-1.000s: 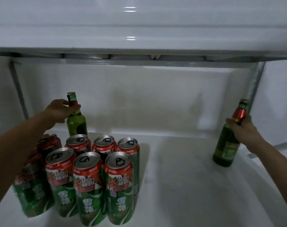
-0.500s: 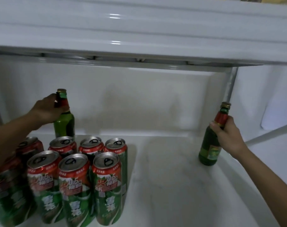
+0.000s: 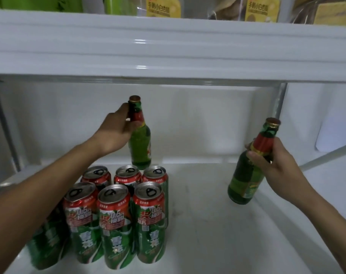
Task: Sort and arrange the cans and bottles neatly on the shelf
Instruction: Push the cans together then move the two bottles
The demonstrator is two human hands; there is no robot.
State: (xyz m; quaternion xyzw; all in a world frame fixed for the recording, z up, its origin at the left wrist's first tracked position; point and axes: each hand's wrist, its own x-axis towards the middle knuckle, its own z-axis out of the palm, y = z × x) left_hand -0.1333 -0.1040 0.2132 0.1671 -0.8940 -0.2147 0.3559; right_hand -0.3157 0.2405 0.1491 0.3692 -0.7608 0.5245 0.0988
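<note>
Two green glass bottles with red neck labels are in my hands. My left hand (image 3: 116,131) grips the neck of one green bottle (image 3: 140,143), which hangs lifted above the back row of cans. My right hand (image 3: 273,161) grips the neck of the other green bottle (image 3: 245,178), tilted at the right side of the white shelf (image 3: 207,224); I cannot tell if its base touches the shelf. Several green and red beer cans (image 3: 114,224) stand in rows at the front left, some hidden behind my left forearm.
The upper shelf's thick white edge (image 3: 168,46) overhangs close above the bottles, with yellow packets (image 3: 164,6) on it. Metal uprights (image 3: 281,103) stand at the back corners. Bare shelf floor lies between the cans and the right bottle.
My left hand has lifted its bottle off the shelf and carried it rightward above the cans. The right bottle has tilted and come forward. The view has tipped up, showing the upper shelf.
</note>
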